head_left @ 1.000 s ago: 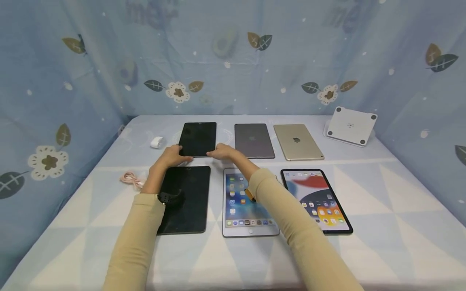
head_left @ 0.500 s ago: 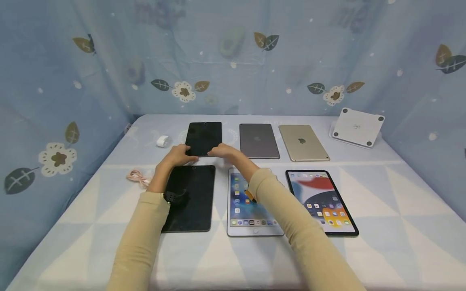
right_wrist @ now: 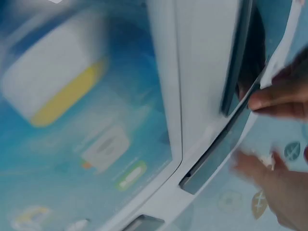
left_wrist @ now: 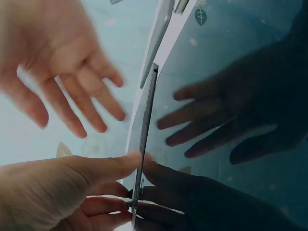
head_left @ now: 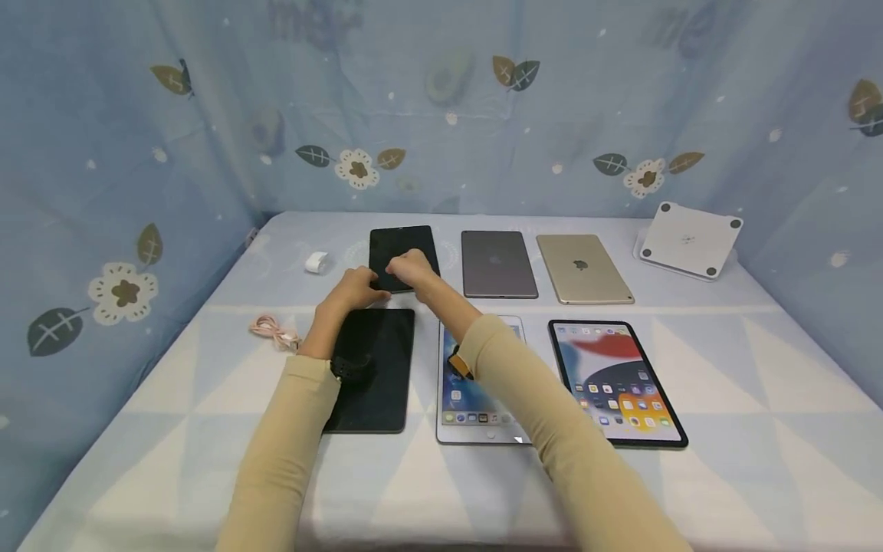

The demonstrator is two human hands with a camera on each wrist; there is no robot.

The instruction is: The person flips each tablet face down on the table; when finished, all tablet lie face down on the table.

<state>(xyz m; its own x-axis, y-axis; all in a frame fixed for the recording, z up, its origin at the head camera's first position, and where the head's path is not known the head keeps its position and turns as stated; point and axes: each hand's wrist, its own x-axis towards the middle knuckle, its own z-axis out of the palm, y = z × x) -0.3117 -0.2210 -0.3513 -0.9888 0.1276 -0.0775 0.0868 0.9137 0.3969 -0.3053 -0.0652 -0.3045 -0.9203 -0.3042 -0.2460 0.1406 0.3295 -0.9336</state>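
Note:
A tablet with a dark screen (head_left: 402,239) lies at the back left of the table, slightly turned. Its near left edge is pinched between the thumb and fingers of my left hand (head_left: 355,290); the left wrist view shows this hand (left_wrist: 72,190) on the thin tablet edge (left_wrist: 148,110). My right hand (head_left: 416,270) hovers over the tablet's near right part. In the left wrist view its fingers (left_wrist: 72,94) are spread, apart from the tablet, and mirrored in the glossy screen. The right wrist view shows the right hand (right_wrist: 274,185) blurred.
Nearer me lie another dark-screened tablet (head_left: 375,368), a lit white-framed tablet (head_left: 486,435) and a lit black-framed tablet (head_left: 614,368). Behind are a grey tablet (head_left: 498,264), a gold tablet (head_left: 582,268) and a white stand (head_left: 690,239). Left: white charger (head_left: 316,262), pink cable (head_left: 274,330).
The back-left tablet has turned slightly, its right side shifting away from me. My right hand has left its near right corner and moved over the screen. My left hand keeps its hold.

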